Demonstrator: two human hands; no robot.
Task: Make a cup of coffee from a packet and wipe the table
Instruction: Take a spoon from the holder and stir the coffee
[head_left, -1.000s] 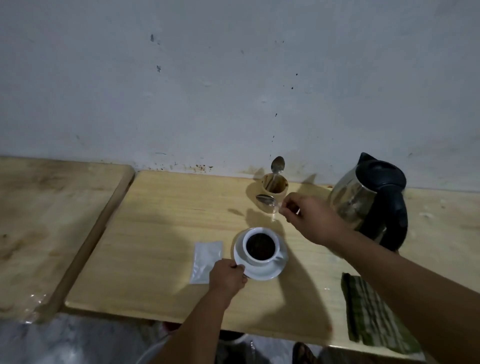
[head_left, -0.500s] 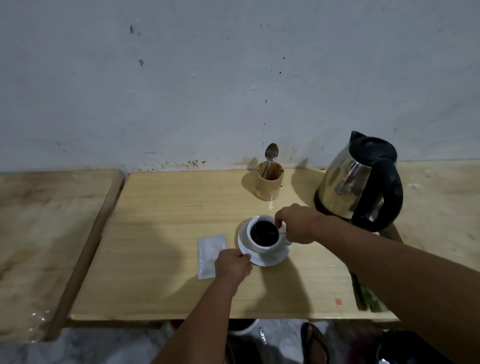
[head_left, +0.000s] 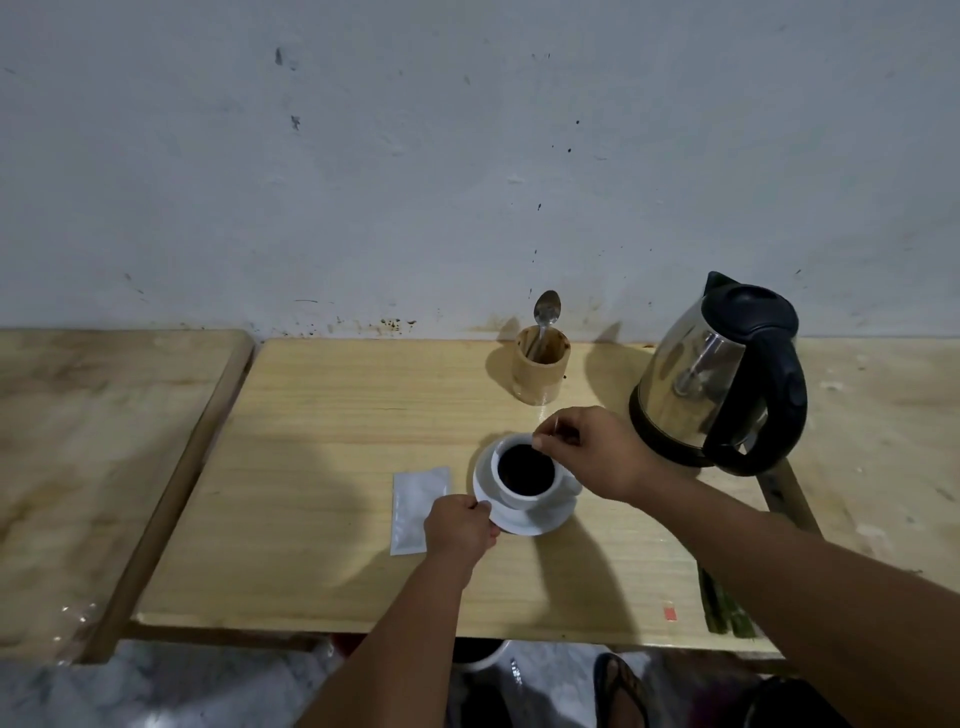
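A white cup (head_left: 524, 498) full of dark coffee stands on a white saucer (head_left: 540, 519) in the middle of the wooden table (head_left: 322, 447). My left hand (head_left: 460, 530) pinches the saucer's near-left rim. My right hand (head_left: 592, 452) hovers over the cup's far-right side, its fingers pinched on a thin spoon handle (head_left: 556, 428) whose bowl is sunk in the coffee and hidden. A white coffee packet (head_left: 415, 506) lies flat just left of the saucer, partly under my left hand.
A steel kettle (head_left: 717, 374) with a black handle stands at the right. A wooden holder (head_left: 540, 371) with a spoon (head_left: 546, 314) sits by the wall. A green striped cloth (head_left: 724, 613) lies at the front right, mostly hidden by my arm. A second table (head_left: 93, 441) adjoins on the left.
My right hand carried the spoon from near the wooden holder down into the cup and now holds it there. My left hand stayed on the saucer. The camera view shifted.
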